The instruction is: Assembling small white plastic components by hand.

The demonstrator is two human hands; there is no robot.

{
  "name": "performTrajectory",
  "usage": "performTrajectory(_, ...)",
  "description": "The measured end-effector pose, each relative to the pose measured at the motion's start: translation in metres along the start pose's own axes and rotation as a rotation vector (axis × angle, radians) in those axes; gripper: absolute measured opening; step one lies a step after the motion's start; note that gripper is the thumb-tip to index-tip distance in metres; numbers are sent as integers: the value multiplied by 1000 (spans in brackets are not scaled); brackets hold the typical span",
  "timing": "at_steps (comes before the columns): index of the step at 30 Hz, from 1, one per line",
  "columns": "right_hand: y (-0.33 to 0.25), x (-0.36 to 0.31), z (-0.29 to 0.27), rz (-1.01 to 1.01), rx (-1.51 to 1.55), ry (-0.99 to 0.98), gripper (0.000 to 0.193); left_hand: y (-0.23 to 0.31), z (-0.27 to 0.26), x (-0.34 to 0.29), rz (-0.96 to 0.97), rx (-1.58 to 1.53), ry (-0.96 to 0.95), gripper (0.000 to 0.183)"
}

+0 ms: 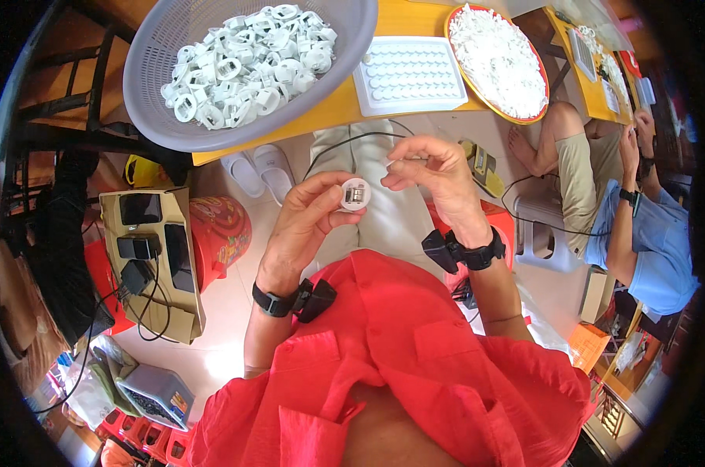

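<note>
My left hand holds a round white plastic part by its edge, between thumb and fingers. Metal pieces show in the middle of this part, whose open face is turned up. To its right, apart from it, my right hand is closed in a pinch. A small white piece shows at those fingertips, too small to name. Beyond both hands, a grey plastic basket holds many white plastic parts. Beside it stands a white tray with rows of round white pieces.
A red-rimmed round tray heaped with small white pieces sits on the yellow table. Left of me, a cardboard box carries phones and black adapters with cables. To the right, a person in a blue shirt sits near another table.
</note>
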State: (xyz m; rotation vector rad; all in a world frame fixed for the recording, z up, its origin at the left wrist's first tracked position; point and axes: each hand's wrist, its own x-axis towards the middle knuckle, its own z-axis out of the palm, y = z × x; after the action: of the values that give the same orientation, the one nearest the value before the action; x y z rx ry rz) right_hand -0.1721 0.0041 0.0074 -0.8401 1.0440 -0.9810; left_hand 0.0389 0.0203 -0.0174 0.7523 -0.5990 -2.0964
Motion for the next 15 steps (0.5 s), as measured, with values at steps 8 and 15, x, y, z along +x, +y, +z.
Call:
performTrajectory(8, -2, -7, 12, -69, -63, 5, 14, 1, 3, -2, -15, -39, 18, 25)
performTrajectory(15, -3, -12, 30, -250, -315, -54, 14, -1, 4, -1, -5, -18, 31, 23)
